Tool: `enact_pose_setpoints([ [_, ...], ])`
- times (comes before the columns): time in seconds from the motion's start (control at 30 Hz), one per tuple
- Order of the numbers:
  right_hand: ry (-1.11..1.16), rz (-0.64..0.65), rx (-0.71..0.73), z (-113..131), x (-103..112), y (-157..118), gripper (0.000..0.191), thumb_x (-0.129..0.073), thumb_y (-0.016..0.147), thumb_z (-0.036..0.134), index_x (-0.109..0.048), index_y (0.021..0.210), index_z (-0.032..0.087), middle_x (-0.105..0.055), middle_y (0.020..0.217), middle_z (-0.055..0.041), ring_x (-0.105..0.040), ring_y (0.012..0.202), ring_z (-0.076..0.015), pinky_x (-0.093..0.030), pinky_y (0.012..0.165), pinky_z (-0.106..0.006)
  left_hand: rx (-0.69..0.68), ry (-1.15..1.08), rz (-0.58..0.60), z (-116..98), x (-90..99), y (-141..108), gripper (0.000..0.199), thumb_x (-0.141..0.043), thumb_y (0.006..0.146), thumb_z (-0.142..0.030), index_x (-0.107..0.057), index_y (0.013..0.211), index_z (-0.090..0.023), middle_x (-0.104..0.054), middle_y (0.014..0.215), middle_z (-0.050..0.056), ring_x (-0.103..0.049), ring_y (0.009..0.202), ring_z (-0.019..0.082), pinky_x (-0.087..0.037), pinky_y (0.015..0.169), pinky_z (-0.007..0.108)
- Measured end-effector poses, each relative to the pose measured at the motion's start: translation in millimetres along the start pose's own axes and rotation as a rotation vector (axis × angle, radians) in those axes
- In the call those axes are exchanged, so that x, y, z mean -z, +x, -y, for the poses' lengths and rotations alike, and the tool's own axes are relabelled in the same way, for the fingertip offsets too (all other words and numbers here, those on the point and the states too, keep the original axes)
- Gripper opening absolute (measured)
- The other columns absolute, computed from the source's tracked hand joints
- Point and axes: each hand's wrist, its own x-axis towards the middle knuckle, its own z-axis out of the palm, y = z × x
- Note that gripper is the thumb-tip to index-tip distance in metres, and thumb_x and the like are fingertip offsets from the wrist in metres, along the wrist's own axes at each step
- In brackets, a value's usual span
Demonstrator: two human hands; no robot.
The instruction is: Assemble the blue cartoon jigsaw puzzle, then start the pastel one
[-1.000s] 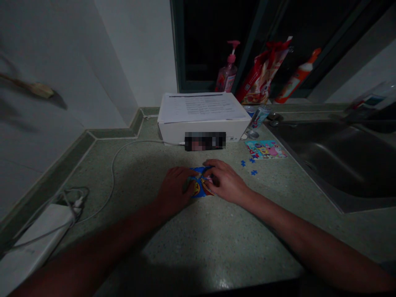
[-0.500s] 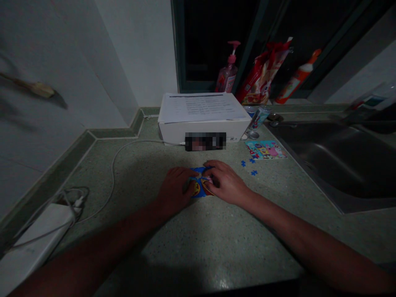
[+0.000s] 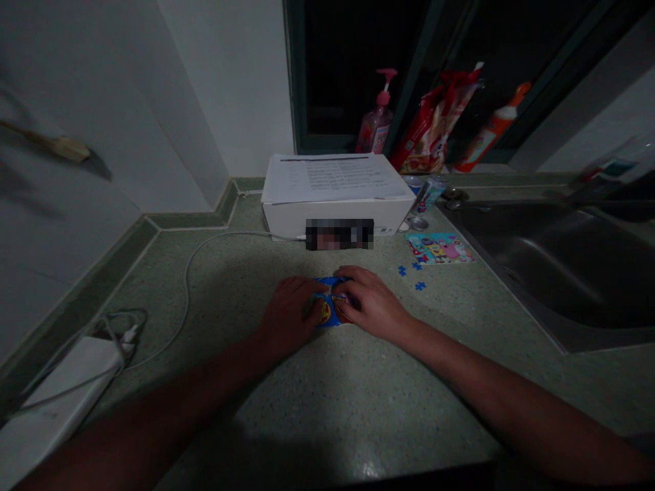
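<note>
A blue jigsaw puzzle (image 3: 331, 315) with yellow and red pictures lies flat on the counter, between my two hands. My left hand (image 3: 289, 310) grips its left side, thumb along the lower part and fingers at the upper part. From the right, my right hand (image 3: 376, 303) curls over the puzzle, with thumb and index finger close together near its middle. Whether a single piece is pinched there is hidden by the fingers. To the right lie several loose blue puzzle pieces (image 3: 420, 286), beside a colourful cartoon picture card (image 3: 441, 248).
Behind the puzzle stands a white box (image 3: 286, 215) with a printed sheet on top and a pixelated phone (image 3: 340, 234) leaning on its front. A white cable (image 3: 187, 286) runs left to a power strip (image 3: 66, 389). A can (image 3: 430, 194) and the sink (image 3: 563, 266) are at right.
Almost nothing differs. The fingers of my right hand have shifted very slightly over the puzzle; my left hand keeps its place.
</note>
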Motion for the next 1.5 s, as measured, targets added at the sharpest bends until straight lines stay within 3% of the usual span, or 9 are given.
enact_pose_setpoints([
  [0.3,-0.008,0.006,0.005,5,7,-1,0.015,-0.064,0.098,0.02,-0.076,0.098,0.027,-0.072,0.139,-0.0113,-0.064,0.135,-0.0323,-0.052,0.116,-0.058,-0.002,0.019,0.02,-1,0.9,0,0.018,-0.056,0.105,-0.031,-0.072,0.113,-0.029,-0.08,0.109,0.006,-0.075,0.104,0.028,-0.064,0.099,0.052],
  [0.43,-0.01,-0.011,0.03,2,14,-4,0.016,-0.063,0.1,0.022,-0.077,0.107,0.027,-0.072,0.139,-0.0119,-0.065,0.135,-0.0307,-0.052,0.116,-0.055,-0.006,0.029,0.016,0,0.9,-1,0.019,-0.057,0.103,-0.026,-0.072,0.114,-0.027,-0.08,0.108,0.006,-0.075,0.104,0.027,-0.064,0.098,0.051],
  [0.57,-0.047,-0.089,-0.007,-11,31,-9,0.02,-0.061,0.103,0.027,-0.076,0.116,0.024,-0.072,0.139,-0.0141,-0.066,0.134,-0.0317,-0.054,0.114,-0.056,0.002,0.006,0.014,1,1.4,-2,0.019,-0.057,0.104,-0.03,-0.073,0.114,-0.028,-0.08,0.108,0.007,-0.075,0.103,0.029,-0.065,0.097,0.055],
  [0.73,-0.223,-0.134,-0.162,-44,63,-16,0.025,-0.056,0.105,0.027,-0.075,0.121,0.022,-0.073,0.133,-0.0147,-0.068,0.127,-0.0319,-0.054,0.112,-0.053,0.006,0.0,0.013,-1,2.6,-1,0.022,-0.054,0.107,-0.033,-0.075,0.113,-0.03,-0.08,0.107,0.007,-0.075,0.102,0.029,-0.066,0.095,0.056],
  [0.87,-0.382,-0.034,-0.317,-66,83,-19,0.025,-0.053,0.104,0.019,-0.076,0.113,0.017,-0.076,0.119,-0.0158,-0.073,0.113,-0.0303,-0.057,0.102,-0.043,0.005,0.009,0.011,0,2.6,0,0.019,-0.056,0.106,-0.032,-0.075,0.113,-0.032,-0.081,0.107,0.007,-0.075,0.102,0.03,-0.066,0.095,0.057],
  [1.03,-0.49,0.057,-0.394,-72,96,-21,0.03,-0.052,0.103,0.015,-0.079,0.118,0.013,-0.077,0.119,-0.0172,-0.074,0.109,-0.0308,-0.056,0.098,-0.04,0.0,0.018,0.01,3,2.1,0,0.02,-0.056,0.104,-0.03,-0.073,0.114,-0.03,-0.081,0.108,0.006,-0.075,0.103,0.029,-0.067,0.095,0.055],
  [1.23,-0.594,0.146,-0.434,-78,106,-25,0.035,-0.049,0.105,0.013,-0.083,0.114,0.015,-0.079,0.121,-0.0214,-0.074,0.112,-0.0342,-0.055,0.098,-0.043,0.004,0.005,0.005,3,2.5,-1,0.021,-0.058,0.1,-0.027,-0.074,0.113,-0.031,-0.081,0.108,0.006,-0.075,0.103,0.029,-0.066,0.095,0.055],
  [1.5,-0.498,0.197,-0.402,-83,101,-27,0.035,-0.054,0.101,0.011,-0.083,0.12,0.018,-0.08,0.123,-0.0154,-0.074,0.116,-0.0317,-0.056,0.102,-0.043,0.01,-0.004,-0.001,4,2.3,-1,0.02,-0.059,0.1,-0.027,-0.073,0.113,-0.03,-0.08,0.108,0.006,-0.074,0.103,0.031,-0.065,0.094,0.056],
])
